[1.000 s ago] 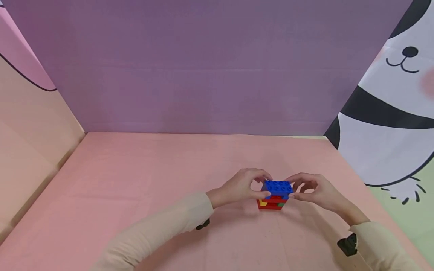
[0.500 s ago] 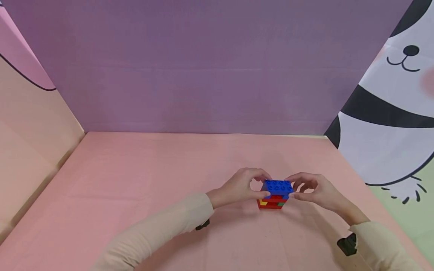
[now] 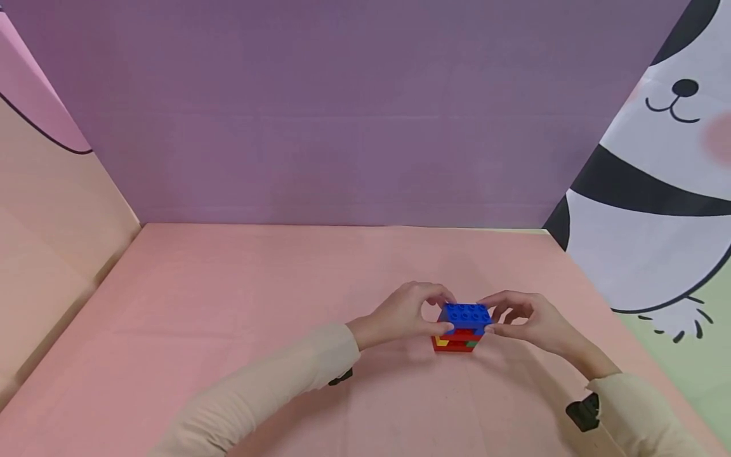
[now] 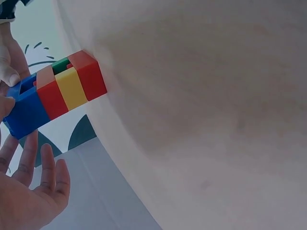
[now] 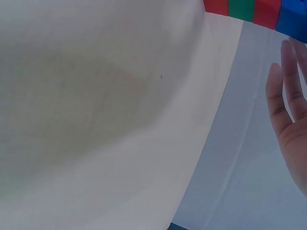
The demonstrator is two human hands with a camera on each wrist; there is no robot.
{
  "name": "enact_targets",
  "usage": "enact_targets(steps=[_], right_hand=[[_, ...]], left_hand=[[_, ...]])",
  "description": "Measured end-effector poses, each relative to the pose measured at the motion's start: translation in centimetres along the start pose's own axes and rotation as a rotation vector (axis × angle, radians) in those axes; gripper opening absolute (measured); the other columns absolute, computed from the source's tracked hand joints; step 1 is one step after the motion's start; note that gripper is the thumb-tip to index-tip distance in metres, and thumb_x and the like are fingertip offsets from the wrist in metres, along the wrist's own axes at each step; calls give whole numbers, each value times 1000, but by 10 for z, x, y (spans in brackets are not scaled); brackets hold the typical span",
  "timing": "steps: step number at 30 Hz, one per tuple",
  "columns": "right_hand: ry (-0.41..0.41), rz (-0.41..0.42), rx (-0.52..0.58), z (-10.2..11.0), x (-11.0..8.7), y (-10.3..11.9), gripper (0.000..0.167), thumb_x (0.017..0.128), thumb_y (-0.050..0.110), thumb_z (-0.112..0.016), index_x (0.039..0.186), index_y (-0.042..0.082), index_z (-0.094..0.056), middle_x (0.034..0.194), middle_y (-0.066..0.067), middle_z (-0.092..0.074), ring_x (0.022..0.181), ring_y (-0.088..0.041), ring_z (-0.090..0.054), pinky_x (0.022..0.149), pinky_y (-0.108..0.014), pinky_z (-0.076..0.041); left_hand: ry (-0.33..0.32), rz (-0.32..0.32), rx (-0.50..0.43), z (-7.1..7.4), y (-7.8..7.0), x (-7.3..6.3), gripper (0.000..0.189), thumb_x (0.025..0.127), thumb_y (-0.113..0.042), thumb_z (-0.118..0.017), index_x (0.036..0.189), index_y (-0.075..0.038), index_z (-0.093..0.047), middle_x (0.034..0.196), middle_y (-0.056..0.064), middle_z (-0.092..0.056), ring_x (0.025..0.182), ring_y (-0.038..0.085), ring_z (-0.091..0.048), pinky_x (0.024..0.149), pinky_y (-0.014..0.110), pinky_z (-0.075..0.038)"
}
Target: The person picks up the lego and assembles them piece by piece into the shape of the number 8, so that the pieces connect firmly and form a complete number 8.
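Note:
A stack of toy building bricks stands on the pink surface in the head view, with a studded blue brick (image 3: pixel 467 315) at its top. Below the blue come a red layer, then a yellow brick (image 4: pixel 71 88) and a green brick (image 5: pixel 241 8) side by side, and a red brick (image 3: pixel 454 347) at the base. My left hand (image 3: pixel 405 312) pinches the blue brick's left end, thumb in front and fingers behind. At its right end, my right hand (image 3: pixel 528 320) pinches it likewise. The left wrist view shows blue on more than one level.
The pink tabletop (image 3: pixel 228 279) ends at a purple back wall (image 3: pixel 342 114). A beige panel (image 3: pixel 51 222) borders the left side, and a panel with a panda drawing (image 3: pixel 651 254) borders the right. Both forearms wear beige sleeves, with dark devices near the wrists.
Both hands keep their hold on the blue brick at the top of the stack. The whole scene shifts very slightly in the head view; otherwise the pose looks the same.

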State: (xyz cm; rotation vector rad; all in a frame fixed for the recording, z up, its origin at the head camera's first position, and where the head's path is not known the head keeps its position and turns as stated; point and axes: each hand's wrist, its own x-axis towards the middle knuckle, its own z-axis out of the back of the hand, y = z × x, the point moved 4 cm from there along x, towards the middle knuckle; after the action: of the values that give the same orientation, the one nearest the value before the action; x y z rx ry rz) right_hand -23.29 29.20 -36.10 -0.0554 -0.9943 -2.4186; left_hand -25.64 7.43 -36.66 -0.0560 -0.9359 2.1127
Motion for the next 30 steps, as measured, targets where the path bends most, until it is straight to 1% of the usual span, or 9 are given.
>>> enact_targets(steps=[4, 9, 14, 21, 25, 28, 30], right_hand=[[5, 19, -9, 0, 0, 1, 40, 75, 9, -73, 113, 10, -61, 102, 5, -63, 80, -12, -60, 64, -23, -52], [-3, 24, -24, 0, 1, 2, 41, 75, 10, -74, 113, 11, -61, 102, 4, -63, 81, -11, -59, 65, -23, -52], [-11, 18, -20, -1, 1, 3, 40, 75, 12, -74, 112, 13, -61, 102, 2, -64, 80, -10, -60, 66, -23, -52], [-14, 6, -20, -1, 2, 2, 40, 76, 12, -73, 114, 12, -61, 103, 0, -64, 81, -9, -59, 67, -24, -52], [-29, -5, -32, -1, 4, 2, 41, 77, 12, -72, 115, 12, -60, 105, -3, -63, 82, -9, -59, 68, -23, -51], [-41, -10, -31, 0, 5, 2, 41, 77, 13, -72, 117, 12, -60, 106, -3, -63, 82, -8, -59, 68, -22, -51], [-50, -10, -32, -1, 5, 1, 41, 78, 12, -71, 117, 12, -59, 106, -3, -63, 83, -7, -59, 69, -22, -51]], left_hand=[[7, 10, 4, 0, -1, 0, 37, 79, -33, -70, 112, -23, -58, 106, -9, -61, 104, 12, -56, 86, 23, -44], [10, 16, 9, 0, -1, 0, 37, 78, -33, -71, 111, -23, -58, 105, -9, -61, 104, 12, -56, 87, 23, -44], [12, 15, 12, 1, 0, 1, 37, 78, -34, -71, 111, -23, -58, 104, -9, -62, 104, 12, -57, 88, 25, -44], [17, 14, 9, 3, 3, 3, 37, 78, -35, -71, 111, -23, -59, 103, -9, -63, 102, 6, -54, 88, 27, -44], [15, 10, 4, 5, 4, 6, 36, 79, -33, -70, 111, -22, -59, 103, -8, -63, 104, 10, -54, 88, 27, -44], [21, 21, -10, 6, 5, 8, 35, 80, -32, -69, 111, -21, -59, 104, -7, -63, 105, 10, -54, 89, 27, -44], [25, 37, -24, 7, 6, 9, 35, 79, -32, -70, 111, -21, -59, 104, -7, -63, 104, 7, -52, 89, 28, -44]])
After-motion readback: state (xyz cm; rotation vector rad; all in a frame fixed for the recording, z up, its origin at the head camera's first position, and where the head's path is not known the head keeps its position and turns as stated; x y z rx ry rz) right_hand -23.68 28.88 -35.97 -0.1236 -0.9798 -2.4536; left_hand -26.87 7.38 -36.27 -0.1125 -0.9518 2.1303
